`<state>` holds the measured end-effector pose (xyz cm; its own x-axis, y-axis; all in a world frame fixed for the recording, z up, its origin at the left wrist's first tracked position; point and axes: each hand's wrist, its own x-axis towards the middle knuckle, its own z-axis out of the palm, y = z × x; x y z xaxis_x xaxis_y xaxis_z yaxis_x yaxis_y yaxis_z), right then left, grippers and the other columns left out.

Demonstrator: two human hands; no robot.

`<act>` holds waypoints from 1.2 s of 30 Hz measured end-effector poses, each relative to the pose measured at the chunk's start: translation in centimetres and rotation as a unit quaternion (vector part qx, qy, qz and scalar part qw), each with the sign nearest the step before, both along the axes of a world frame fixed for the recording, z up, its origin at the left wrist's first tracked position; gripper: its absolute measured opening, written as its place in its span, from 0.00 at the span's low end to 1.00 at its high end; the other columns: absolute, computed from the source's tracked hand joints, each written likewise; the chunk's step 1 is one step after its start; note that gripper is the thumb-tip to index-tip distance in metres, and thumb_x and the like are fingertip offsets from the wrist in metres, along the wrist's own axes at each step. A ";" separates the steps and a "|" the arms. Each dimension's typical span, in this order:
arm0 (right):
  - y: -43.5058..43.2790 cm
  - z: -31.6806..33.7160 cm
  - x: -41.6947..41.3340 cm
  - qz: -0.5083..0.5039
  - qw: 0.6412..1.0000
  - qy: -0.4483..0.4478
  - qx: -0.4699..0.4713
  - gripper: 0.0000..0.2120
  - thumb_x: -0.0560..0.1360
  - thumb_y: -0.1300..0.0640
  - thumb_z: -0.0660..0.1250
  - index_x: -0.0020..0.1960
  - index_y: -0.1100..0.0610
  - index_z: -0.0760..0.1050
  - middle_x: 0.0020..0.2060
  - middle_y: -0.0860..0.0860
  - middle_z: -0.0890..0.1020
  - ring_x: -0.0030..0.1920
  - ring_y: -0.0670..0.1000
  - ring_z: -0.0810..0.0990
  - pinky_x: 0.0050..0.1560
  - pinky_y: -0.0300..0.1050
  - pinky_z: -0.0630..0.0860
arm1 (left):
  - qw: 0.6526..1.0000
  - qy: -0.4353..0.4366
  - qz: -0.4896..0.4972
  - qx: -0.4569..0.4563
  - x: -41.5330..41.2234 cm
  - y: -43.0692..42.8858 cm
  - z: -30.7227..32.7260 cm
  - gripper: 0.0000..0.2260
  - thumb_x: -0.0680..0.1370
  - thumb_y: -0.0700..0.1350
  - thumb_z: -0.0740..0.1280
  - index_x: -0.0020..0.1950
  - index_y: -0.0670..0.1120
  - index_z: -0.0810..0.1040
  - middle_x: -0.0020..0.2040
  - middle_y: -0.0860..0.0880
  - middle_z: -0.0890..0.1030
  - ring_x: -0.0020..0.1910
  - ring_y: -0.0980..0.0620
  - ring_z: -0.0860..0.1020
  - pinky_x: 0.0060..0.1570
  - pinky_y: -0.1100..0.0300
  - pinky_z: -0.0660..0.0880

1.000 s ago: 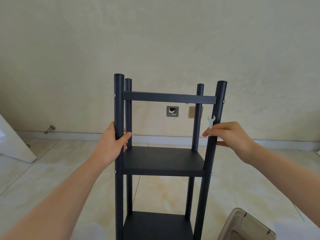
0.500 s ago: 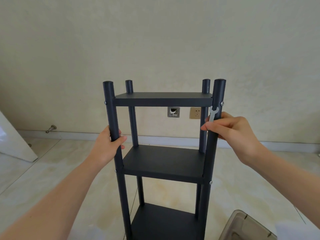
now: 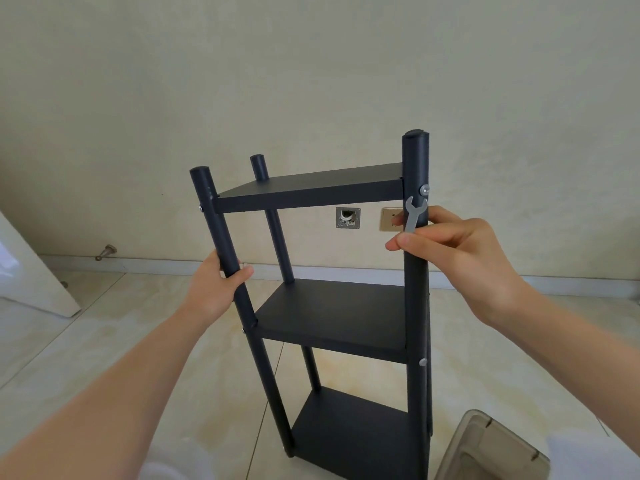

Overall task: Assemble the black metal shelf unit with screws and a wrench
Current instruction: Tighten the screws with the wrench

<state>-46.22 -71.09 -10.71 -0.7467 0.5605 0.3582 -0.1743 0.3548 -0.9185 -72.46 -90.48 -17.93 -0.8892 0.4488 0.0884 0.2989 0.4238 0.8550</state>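
Note:
The black metal shelf unit stands upright on the floor, turned at an angle, with three shelves visible between round posts. My left hand grips the front left post between the top and middle shelves. My right hand wraps around the front right post and pinches a small grey wrench against it, its open jaw pointing up. A silver screw head sits on that post just above the wrench. Another screw shows at the middle shelf.
A beige wall is close behind, with a metal outlet box and a gold socket plate. A white panel leans at the left. A translucent plastic bin sits on the tiled floor at the lower right.
The shelf unit has rotated, its right front post swinging toward me and its left side away. Both hands kept their grip on the posts; the wrench rose closer to the top right screw.

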 end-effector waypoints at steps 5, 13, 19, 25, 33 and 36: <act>-0.6 0.1 -0.2 0.008 1.000 -0.007 0.015 0.10 0.74 0.60 0.71 0.39 0.48 0.86 0.50 0.41 0.82 0.57 0.43 0.79 0.57 0.40 0.72 | 0.997 0.051 0.042 -0.043 -0.5 0.2 -0.3 0.13 0.78 0.50 0.71 0.56 0.46 0.71 0.50 0.51 0.77 0.49 0.45 0.77 0.49 0.51 0.76; -2.4 1.3 -0.8 0.068 0.997 -0.014 0.042 0.08 0.75 0.61 0.70 0.45 0.49 0.86 0.55 0.45 0.84 0.61 0.41 0.79 0.67 0.48 0.74 | 0.982 0.124 0.122 -0.078 0.9 1.1 1.4 0.26 0.77 0.40 0.69 0.73 0.40 0.64 0.67 0.42 0.65 0.49 0.42 0.75 0.50 0.51 0.73; -3.3 1.8 -2.0 0.093 0.993 -0.027 0.065 0.07 0.76 0.59 0.69 0.49 0.51 0.86 0.51 0.44 0.86 0.57 0.41 0.81 0.65 0.45 0.75 | 0.993 0.047 -0.100 -0.045 7.6 3.1 4.4 0.18 0.76 0.39 0.67 0.65 0.53 0.73 0.63 0.52 0.72 0.48 0.58 0.76 0.44 0.64 0.72; -3.7 1.9 -3.5 0.094 0.994 -0.021 0.048 0.07 0.77 0.57 0.69 0.48 0.50 0.86 0.51 0.45 0.86 0.57 0.42 0.81 0.64 0.44 0.74 | 0.910 -0.200 -0.362 -0.020 10.4 3.3 4.8 0.19 0.71 0.38 0.68 0.59 0.54 0.77 0.55 0.57 0.84 0.59 0.57 0.80 0.61 0.58 0.75; -4.0 1.8 -4.2 0.070 0.997 -0.003 0.036 0.07 0.77 0.57 0.69 0.48 0.49 0.85 0.49 0.42 0.86 0.55 0.40 0.81 0.57 0.31 0.76 | 0.945 -0.144 -0.286 0.072 12.6 4.8 3.5 0.11 0.81 0.54 0.64 0.50 0.46 0.76 0.36 0.51 0.81 0.41 0.49 0.84 0.59 0.43 0.78; -4.6 1.4 -4.4 0.049 0.998 0.013 0.039 0.07 0.77 0.57 0.69 0.48 0.50 0.86 0.49 0.43 0.86 0.53 0.45 0.83 0.55 0.38 0.77 | 0.935 -0.165 -0.301 0.091 12.4 4.5 3.5 0.12 0.81 0.54 0.64 0.52 0.45 0.75 0.35 0.50 0.79 0.38 0.50 0.81 0.58 0.42 0.78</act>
<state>-50.66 -75.66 -9.27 -0.7860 0.4552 0.4182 -0.2348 0.4061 -0.8832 -60.07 -86.02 -14.43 -0.4733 0.8806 -0.0220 0.1436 0.1018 0.9844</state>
